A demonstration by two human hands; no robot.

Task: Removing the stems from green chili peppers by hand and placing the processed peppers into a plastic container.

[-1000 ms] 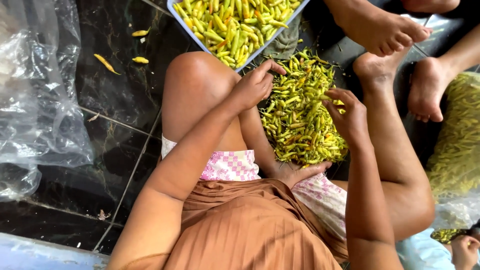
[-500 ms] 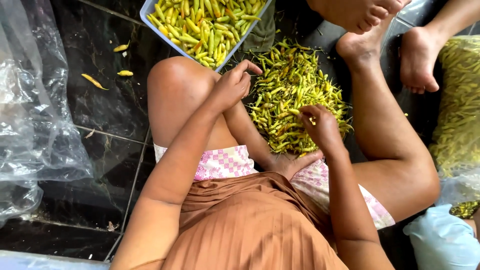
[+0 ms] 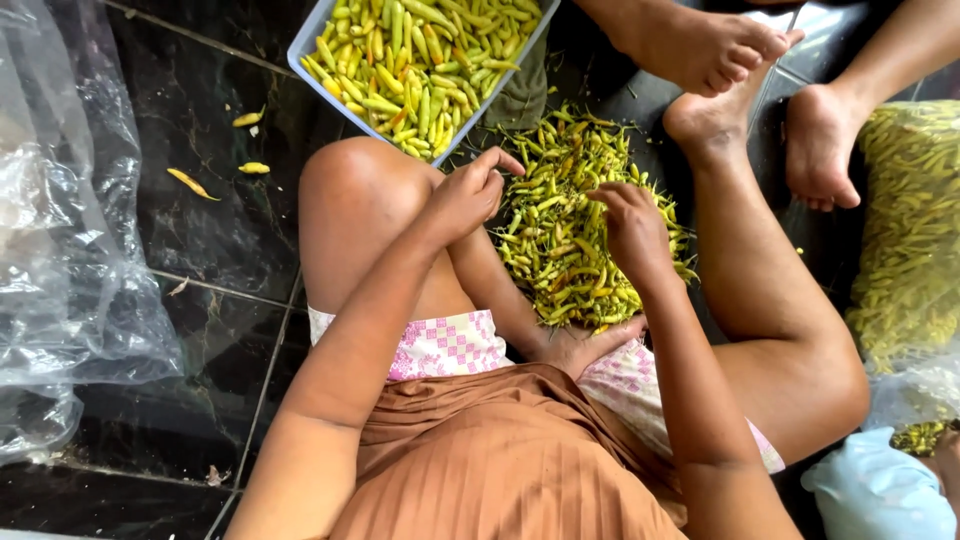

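Both hands (image 3: pixel 470 195) (image 3: pixel 632 228) over chilli heap (image 3: pixel 560 240)

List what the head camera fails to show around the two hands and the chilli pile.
- Left hand: the curled fingers hide whatever they pinch.
- Right hand: seen from the back, so its palm and grip are hidden.
- Chilli pile: partly covered by the right hand and the legs.
- Tray: cut off by the top edge.
- Bag of chillies: cut off by the right edge.
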